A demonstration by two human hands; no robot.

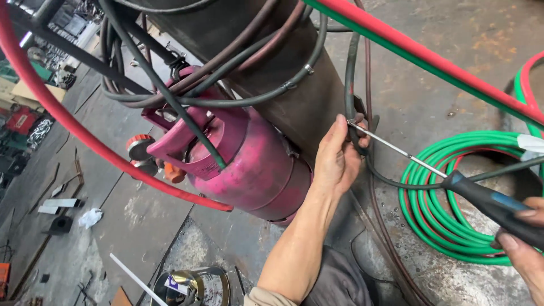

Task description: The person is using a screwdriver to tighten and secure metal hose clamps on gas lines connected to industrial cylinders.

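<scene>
Screwdriver tip at the hose clamp — left hand steadies, right hand drives.

Screwdriver (453, 182) runs long from the right hand (524, 241) at 4 o'clock up toward 10 o'clock, its steel shaft ending at a clamp (353, 123) on the dark hose (349, 73) beside the big pipe (283, 62). The left hand (335, 158) is the nearer one: fingers wrapped closed round the hose just beside the tip, forearm rising from 6 o'clock, wrist straight. The right hand sits well apart at the frame's edge, closed on the black-and-blue handle, only partly in view. The pink cylinder (249, 158) leans against the pipe at 9 o'clock of the left hand — the green hose coil (436, 221) lies on the floor under the shaft.
</scene>
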